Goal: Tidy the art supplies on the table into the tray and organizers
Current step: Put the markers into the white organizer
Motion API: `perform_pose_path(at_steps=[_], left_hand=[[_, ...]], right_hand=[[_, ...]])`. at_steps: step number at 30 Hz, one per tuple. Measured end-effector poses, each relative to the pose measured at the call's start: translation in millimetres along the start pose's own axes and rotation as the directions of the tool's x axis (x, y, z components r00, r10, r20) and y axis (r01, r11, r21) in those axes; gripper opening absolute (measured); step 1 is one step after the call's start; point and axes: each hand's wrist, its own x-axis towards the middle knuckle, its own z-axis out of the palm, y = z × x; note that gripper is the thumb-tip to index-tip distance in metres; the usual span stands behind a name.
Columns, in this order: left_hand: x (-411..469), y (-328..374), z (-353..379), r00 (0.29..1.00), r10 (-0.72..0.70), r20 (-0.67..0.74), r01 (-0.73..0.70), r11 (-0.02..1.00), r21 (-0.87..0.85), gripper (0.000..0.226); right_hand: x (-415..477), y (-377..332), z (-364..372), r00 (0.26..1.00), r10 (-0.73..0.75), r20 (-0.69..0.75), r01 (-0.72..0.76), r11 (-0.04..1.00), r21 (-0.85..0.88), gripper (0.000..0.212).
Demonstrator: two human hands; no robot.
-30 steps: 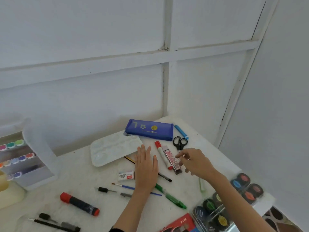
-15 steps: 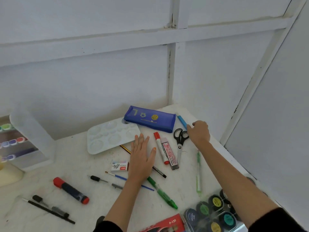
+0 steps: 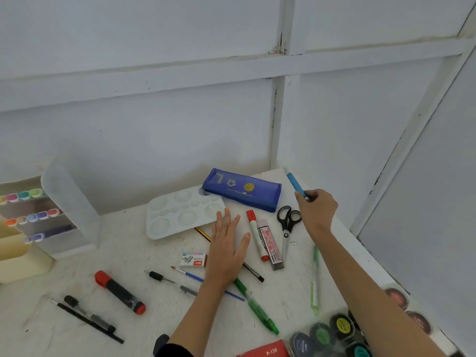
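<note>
White table [image 3: 159, 318], walled corner. My right hand [image 3: 318, 210]: grip now pinches blue marker [image 3: 295, 185], just raised off table. My left hand [image 3: 228, 251] flat, released. Next, likely: carry to organizer [image 3: 69, 202].

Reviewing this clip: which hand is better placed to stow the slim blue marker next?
Right. The right hand grips the slim blue marker, lifted off the table; the left hand lies flat, holding nothing.

table [image 3: 77, 292]: white, matt, rough and scuffed | paint palette [image 3: 180, 215]: white plastic, glossy | pencil case [image 3: 242, 194]: blue cloth, slight sheen | scissors [image 3: 287, 225]: black plastic handles, bare metal blades | staples box [image 3: 193, 260]: printed card | organizer [image 3: 69, 202]: frosted translucent plastic | blue pen [image 3: 295, 182]: smooth plastic | green pen [image 3: 257, 310]: glossy see-through plastic | wall [image 3: 154, 137]: painted panels, matt
</note>
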Motion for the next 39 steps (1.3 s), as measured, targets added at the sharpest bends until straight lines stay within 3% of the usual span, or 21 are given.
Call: perform_pose_path(at_steps=[4, 7, 11, 13, 15, 17, 19, 23, 28, 32, 39], left_hand=[[-0.9, 3.1, -3.8, 1.000, -0.011, 0.016, 0.012, 0.998, -0.059, 0.064], [1.2, 5.4, -9.2, 0.997, -0.067, 0.050, 0.076, 0.970, -0.230, 0.054], [-4.2, 18.9, -38.3, 0.970, -0.226, 0.086, 0.231, 0.757, -0.611, 0.043], [-12.2, 24.5, -56.1, 0.963, -0.266, 0.048, 0.226, 0.695, -0.683, 0.039], [-22.6, 20.3, -77.1, 0.975, -0.217, -0.051, 0.142, 0.781, -0.609, 0.034], [-31.7, 6.9, -102.7, 0.981, -0.089, -0.173, 0.012, 0.914, -0.405, 0.030], [-38.8, -10.5, -131.3, 0.961, 0.044, -0.272, -0.089, 0.984, -0.155, 0.033], [-54.3, -41.1, -199.4, 0.887, 0.181, -0.425, -0.149, 0.983, 0.109, 0.031], [-66.6, -86.6, -287.9, 0.802, 0.205, -0.561, -0.078, 0.967, 0.243, 0.032], [-65.4, -115.9, -342.8, 0.827, 0.202, -0.525, -0.049, 0.956, 0.290, 0.037], [-40.3, -150.0, -381.1, 0.983, 0.046, -0.179, 0.009, 0.955, 0.297, 0.046]], right_hand=[[-21.1, -22.0, -18.5, 0.994, -0.099, -0.043, 0.104, 0.988, 0.116, 0.019], [-37.6, -37.6, -24.8, 0.993, -0.116, -0.007, 0.114, 0.965, 0.235, 0.015], [-65.7, -54.2, -26.3, 0.991, -0.135, 0.024, 0.117, 0.926, 0.360, 0.008], [-79.9, -59.8, -23.6, 0.986, -0.155, 0.067, 0.115, 0.907, 0.404, 0.007], [-95.3, -67.8, -17.3, 0.981, -0.156, 0.117, 0.084, 0.881, 0.466, 0.007], [-113.2, -79.0, -8.2, 0.975, -0.137, 0.173, 0.026, 0.849, 0.527, 0.010], [-133.5, -91.2, 3.2, 0.961, -0.120, 0.250, -0.050, 0.812, 0.582, 0.014], [-178.8, -114.5, 34.8, 0.904, -0.159, 0.398, -0.128, 0.787, 0.604, 0.013], [-235.1, -145.3, 81.9, 0.862, -0.207, 0.463, -0.117, 0.807, 0.579, 0.012], [-272.2, -164.7, 114.0, 0.832, -0.277, 0.480, -0.077, 0.800, 0.596, 0.013], [-313.3, -178.9, 164.4, 0.778, -0.397, 0.488, 0.098, 0.843, 0.530, 0.022]])
